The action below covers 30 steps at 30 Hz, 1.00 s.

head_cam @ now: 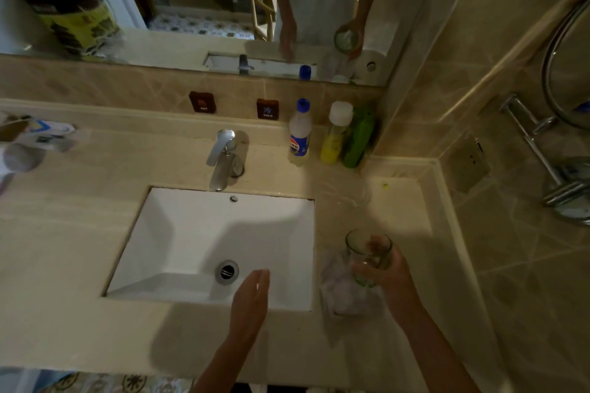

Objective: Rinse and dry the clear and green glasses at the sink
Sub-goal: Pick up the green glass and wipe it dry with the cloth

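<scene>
Our right hand [388, 268] wraps the green glass [367, 257] above the cloth [348, 290], right of the sink [178, 233]; left hand [250, 300] hovers empty, fingers together. Likely wet-slick, brittle, so we'd grip mid-wall, not rim

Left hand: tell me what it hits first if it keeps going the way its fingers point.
The left hand is open over the sink, fingers pointing toward the back wall. It would probably meet the basin's rear wall below the faucet; depth is unclear.
</scene>
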{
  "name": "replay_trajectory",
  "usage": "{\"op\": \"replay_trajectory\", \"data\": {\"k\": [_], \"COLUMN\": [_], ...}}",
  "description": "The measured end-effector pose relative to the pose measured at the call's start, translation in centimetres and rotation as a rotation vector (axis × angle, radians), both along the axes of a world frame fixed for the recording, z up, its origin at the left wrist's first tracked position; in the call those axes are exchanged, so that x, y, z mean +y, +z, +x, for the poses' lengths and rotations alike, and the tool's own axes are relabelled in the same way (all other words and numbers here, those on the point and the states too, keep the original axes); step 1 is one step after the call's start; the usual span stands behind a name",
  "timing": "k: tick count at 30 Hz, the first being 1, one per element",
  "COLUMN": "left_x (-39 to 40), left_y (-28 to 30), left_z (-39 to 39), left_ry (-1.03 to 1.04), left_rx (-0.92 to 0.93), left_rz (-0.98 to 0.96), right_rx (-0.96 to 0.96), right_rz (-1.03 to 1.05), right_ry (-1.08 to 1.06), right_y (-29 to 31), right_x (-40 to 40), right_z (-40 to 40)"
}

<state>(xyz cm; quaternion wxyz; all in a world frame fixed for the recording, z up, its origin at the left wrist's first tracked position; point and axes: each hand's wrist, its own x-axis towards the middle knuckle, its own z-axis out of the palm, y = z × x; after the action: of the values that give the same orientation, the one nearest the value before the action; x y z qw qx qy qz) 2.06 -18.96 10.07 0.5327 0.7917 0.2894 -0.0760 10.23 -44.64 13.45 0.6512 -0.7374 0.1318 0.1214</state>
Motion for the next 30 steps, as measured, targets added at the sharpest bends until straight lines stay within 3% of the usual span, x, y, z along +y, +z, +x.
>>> {"op": "replay_trajectory", "data": {"k": [5,7,12,30], "left_x": [2.9,3.2,2.3,2.6], "left_y": [-7.4,-8.9,-9.9,-10.9], "left_z": [-2.5,-3.3,-3.3,-2.6], "left_ry": [-0.307,-0.395,-0.369,-0.354], "left_rx": [0.086,0.09,-0.006,-0.006], "left_rz": [0.737,0.839,1.028,0.989], "right_rx": [-0.039,-0.056,-0.059,-0.061], "right_rz": [-0.094,-0.153,-0.188,-0.269], "right_ry": [-0.14,-0.18,-0.299,-0.371], "right_y": [-0.8,-1.6,-2.4,-6.9], "right_x": [-3.5,-4.7,-6.3,-7.4], "right_z": [2.4,3.5,7.3,14.1]}}
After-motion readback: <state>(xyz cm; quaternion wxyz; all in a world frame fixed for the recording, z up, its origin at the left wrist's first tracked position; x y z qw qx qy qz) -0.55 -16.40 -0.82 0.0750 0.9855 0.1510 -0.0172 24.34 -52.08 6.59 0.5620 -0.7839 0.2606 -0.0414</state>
